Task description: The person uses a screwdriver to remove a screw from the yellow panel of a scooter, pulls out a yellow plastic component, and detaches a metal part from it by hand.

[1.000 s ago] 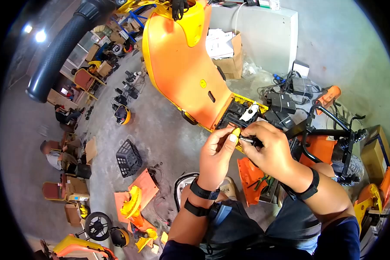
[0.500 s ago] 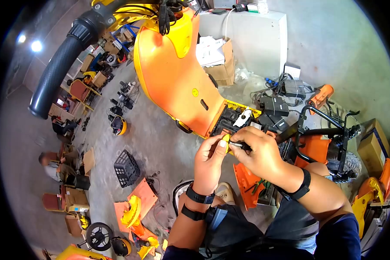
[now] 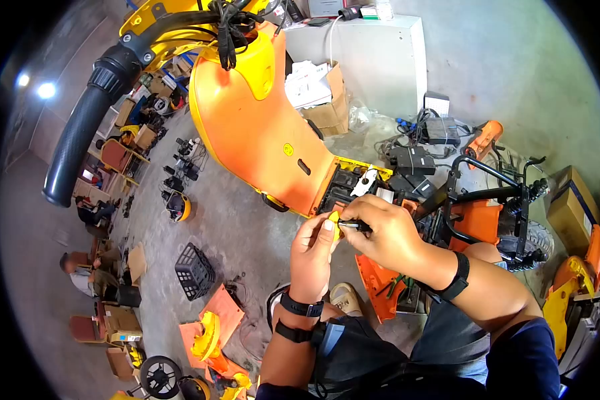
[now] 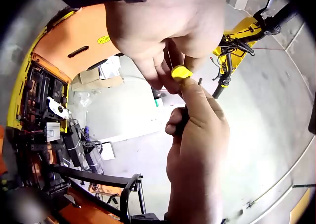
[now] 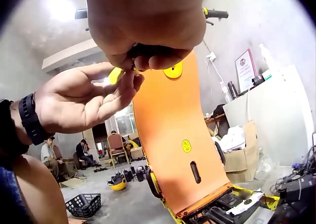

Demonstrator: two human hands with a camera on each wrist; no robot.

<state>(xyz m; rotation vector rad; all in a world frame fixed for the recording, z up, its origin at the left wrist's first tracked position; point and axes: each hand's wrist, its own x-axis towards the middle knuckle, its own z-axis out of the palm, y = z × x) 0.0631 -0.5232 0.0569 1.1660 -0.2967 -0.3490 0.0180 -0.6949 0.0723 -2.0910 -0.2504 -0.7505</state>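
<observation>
A small yellow plastic piece (image 3: 334, 218) is pinched between the thumb and fingers of my left hand (image 3: 311, 265). My right hand (image 3: 392, 233) grips a slim black tool with a silver tip (image 3: 355, 226), its tip right at the yellow piece. Fingers cover much of the tool, and its exact kind cannot be told. In the left wrist view the right thumb lies against the yellow piece (image 4: 181, 73), with the left fingers above it. From the right wrist, the left hand (image 5: 74, 103) shows palm on, the yellow piece (image 5: 115, 75) at its fingertips.
Ahead stands an orange-and-yellow scooter body (image 3: 253, 140), its black handlebar grip (image 3: 77, 147) at upper left. Black adapters with cables (image 3: 410, 160) and a black metal frame (image 3: 455, 200) lie to the right. A black basket (image 3: 195, 270) and orange panels (image 3: 223, 313) are on the floor at left.
The head view has shifted, so the scooter and both hands appear further left, with more handlebar in sight. Both hands keep their hold, the tool's tip staying at the yellow piece.
</observation>
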